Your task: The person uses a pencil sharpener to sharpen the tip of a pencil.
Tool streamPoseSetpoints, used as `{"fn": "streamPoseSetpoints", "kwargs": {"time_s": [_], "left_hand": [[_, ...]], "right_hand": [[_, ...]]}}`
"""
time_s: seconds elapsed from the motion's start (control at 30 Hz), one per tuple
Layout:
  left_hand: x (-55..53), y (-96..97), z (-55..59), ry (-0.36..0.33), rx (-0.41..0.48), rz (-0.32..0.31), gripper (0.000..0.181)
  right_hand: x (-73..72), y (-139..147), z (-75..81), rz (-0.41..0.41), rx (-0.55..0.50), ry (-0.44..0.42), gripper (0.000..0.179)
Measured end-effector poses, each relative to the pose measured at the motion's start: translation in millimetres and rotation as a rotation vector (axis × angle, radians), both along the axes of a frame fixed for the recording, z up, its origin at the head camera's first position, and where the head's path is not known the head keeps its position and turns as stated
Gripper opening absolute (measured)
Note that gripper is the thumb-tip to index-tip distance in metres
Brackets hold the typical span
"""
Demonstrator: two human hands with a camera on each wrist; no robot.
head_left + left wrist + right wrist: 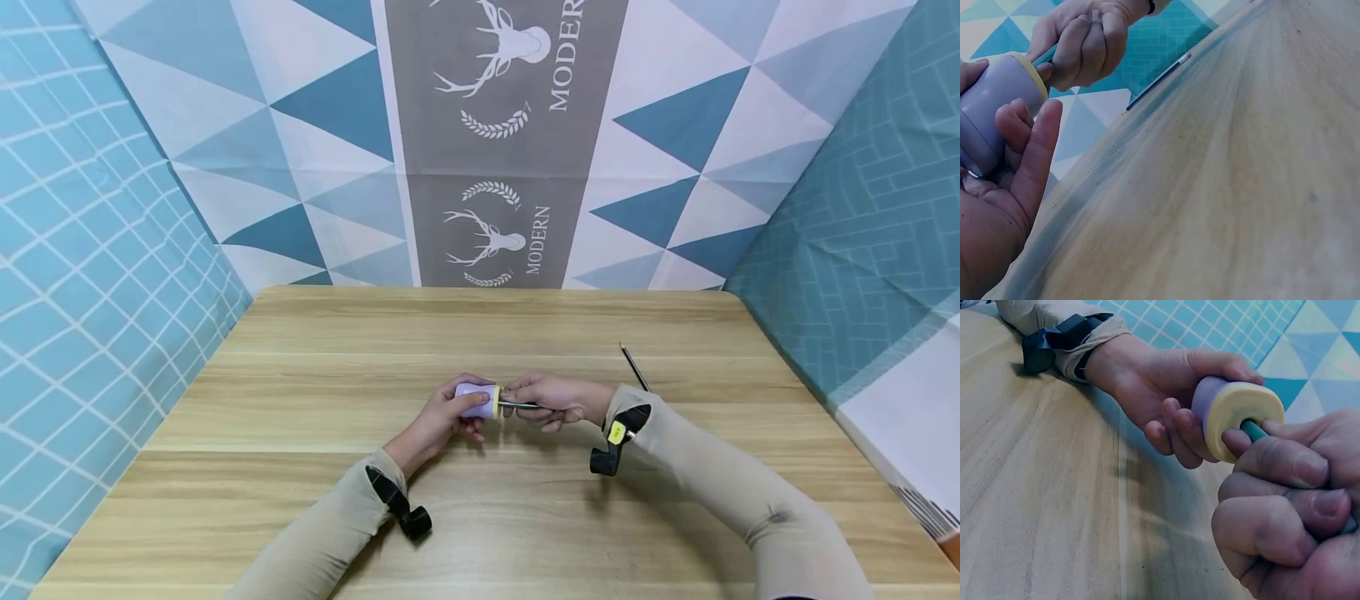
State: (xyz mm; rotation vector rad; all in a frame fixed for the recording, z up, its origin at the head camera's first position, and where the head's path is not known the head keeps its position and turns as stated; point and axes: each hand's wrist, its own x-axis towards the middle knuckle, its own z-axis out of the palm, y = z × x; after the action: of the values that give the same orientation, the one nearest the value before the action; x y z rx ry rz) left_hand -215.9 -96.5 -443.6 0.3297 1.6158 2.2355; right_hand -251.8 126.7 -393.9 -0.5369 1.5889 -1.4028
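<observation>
A lilac pencil sharpener with a yellow end lies sideways in my left hand, the thumb over its top. In the left wrist view that hand's outer fingers stick out past the sharpener. My right hand grips a green pencil in curled fingers, right beside the yellow end. The pencil's tip sits inside the sharpener's hole and is hidden. Both hands are held above the wooden table.
A second, dark pencil lies on the table beyond my right wrist, partly behind the sleeve. Patterned cloth walls stand at the table's back and sides. Each wrist carries a black strapped camera.
</observation>
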Motion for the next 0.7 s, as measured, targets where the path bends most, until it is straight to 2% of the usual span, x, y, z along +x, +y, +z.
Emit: {"fn": "streamPoseSetpoints", "kwargs": {"time_s": [0.03,0.1,0.17,0.27,0.4,0.5,0.53,0.7], "left_hand": [[-0.1,0.2,-0.1,0.001,-0.001,-0.004,0.019],[-0.5,0.6,-0.2,0.001,-0.002,-0.007,0.020],[-1.1,0.8,-0.2,0.002,-0.003,-0.007,0.020],[-1.8,0.8,0.1,0.007,-0.003,-0.006,0.022],[-1.7,0.4,0.2,0.007,-0.006,-0.001,0.021],[-1.3,0.2,0.0,0.003,-0.005,0.003,0.021],[-1.1,0.0,-0.1,0.001,-0.003,0.006,0.020],[-0.8,-0.3,0.0,-0.007,0.007,0.017,0.020]], "right_hand": [[0.0,0.5,0.6,0.001,0.006,-0.011,0.026],[-0.2,1.1,2.6,0.011,0.028,0.028,0.027],[0.0,1.7,6.2,0.019,0.070,0.137,0.028],[1.2,3.1,13.4,0.004,0.161,0.365,0.033],[8.0,7.5,24.6,-0.065,0.251,0.713,0.031],[16.8,9.4,28.2,-0.080,0.256,0.995,0.022],[19.6,9.3,26.9,-0.068,0.248,1.105,0.020],[27.0,5.1,8.1,0.010,0.215,1.763,0.023]]}}
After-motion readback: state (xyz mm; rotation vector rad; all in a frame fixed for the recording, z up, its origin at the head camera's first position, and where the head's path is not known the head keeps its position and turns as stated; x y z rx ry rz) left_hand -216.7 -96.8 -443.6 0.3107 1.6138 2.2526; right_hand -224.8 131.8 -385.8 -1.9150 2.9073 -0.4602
